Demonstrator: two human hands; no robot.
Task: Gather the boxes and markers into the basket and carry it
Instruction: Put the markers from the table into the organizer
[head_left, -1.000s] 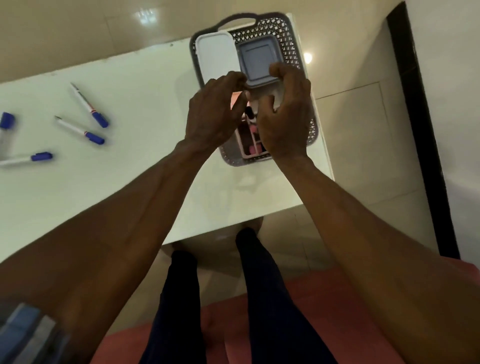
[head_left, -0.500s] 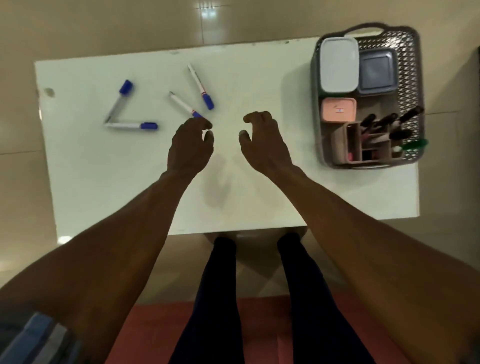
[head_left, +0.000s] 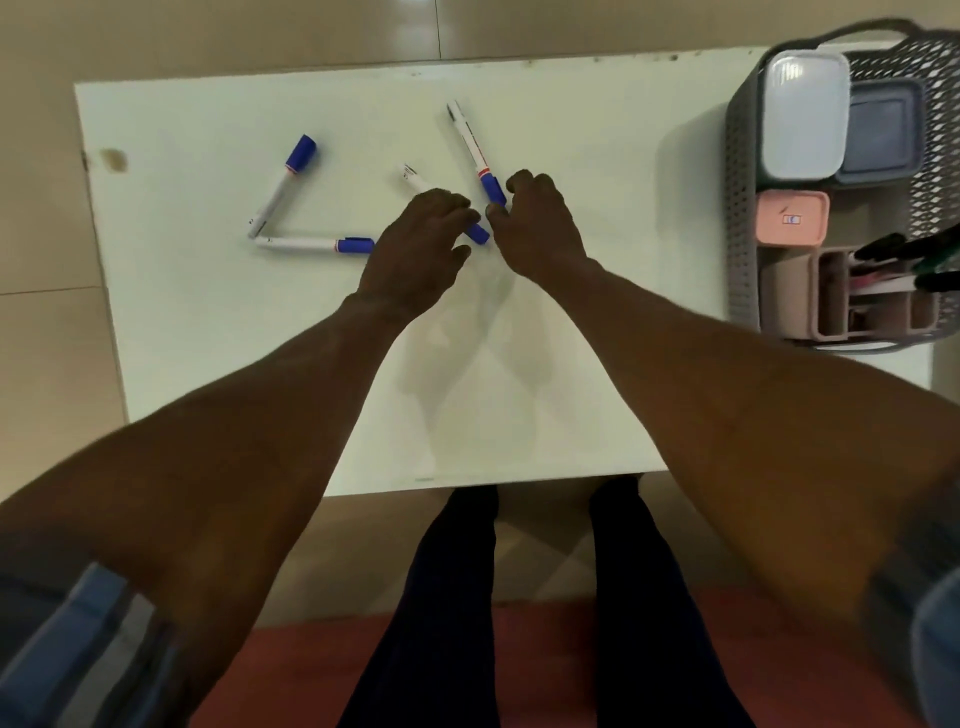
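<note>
Head view: we find both hands now at the middle of the white bench (head_left: 597, 156), having left the basket (head_left: 740, 218) at the far right, where they were placing a box a second ago. The white box (head_left: 802, 117), grey box (head_left: 880, 130) and pink box (head_left: 792, 218) sit inside it, along with an organiser (head_left: 852, 296) already holding several dark pens. Box gathering looks complete; we judge the marker stage is beginning.

Four blue-capped markers lie on the bench. The left hand (head_left: 415, 249) covers most of the short marker (head_left: 415, 179), fingers curled down but not clearly closed on it. The right hand (head_left: 540, 228) has its fingers bent just beside the cap of the long marker (head_left: 475, 153), apparently touching; we cannot confirm a pinch. Two markers (head_left: 283, 192) (head_left: 317, 244) lie further left, tips meeting, well apart from either hand.
</note>
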